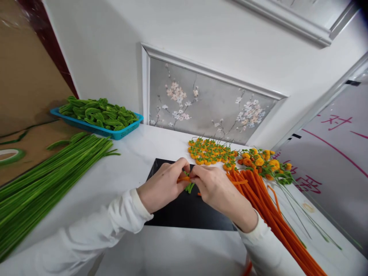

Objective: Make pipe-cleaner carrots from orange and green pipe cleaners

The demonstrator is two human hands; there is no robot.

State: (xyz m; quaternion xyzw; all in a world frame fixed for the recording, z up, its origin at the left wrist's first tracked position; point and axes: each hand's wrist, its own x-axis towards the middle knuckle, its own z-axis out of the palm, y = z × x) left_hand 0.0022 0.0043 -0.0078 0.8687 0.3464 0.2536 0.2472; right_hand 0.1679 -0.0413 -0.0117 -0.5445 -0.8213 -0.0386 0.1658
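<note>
Over a black board (186,214) my left hand (162,186) and my right hand (215,188) meet, fingertips almost touching. Between them they pinch a short orange chenille stem (184,179), partly hidden by the fingers. Both hands are closed. Just beneath, a few short green chenille pieces (189,188) show on the board, with a small orange bit (199,194) beside my right fingers. A thick bundle of long orange chenille stems (267,209) lies right of my right hand, one end close to the wrist.
Yellow-orange chenille flower heads (205,151) crowd the table behind the board. Stemmed flowers (258,161) lie at the right. At left are long green chenille stems (57,182), a blue basket (125,133) of green leaves and a tape roll (20,155). A wall stands behind.
</note>
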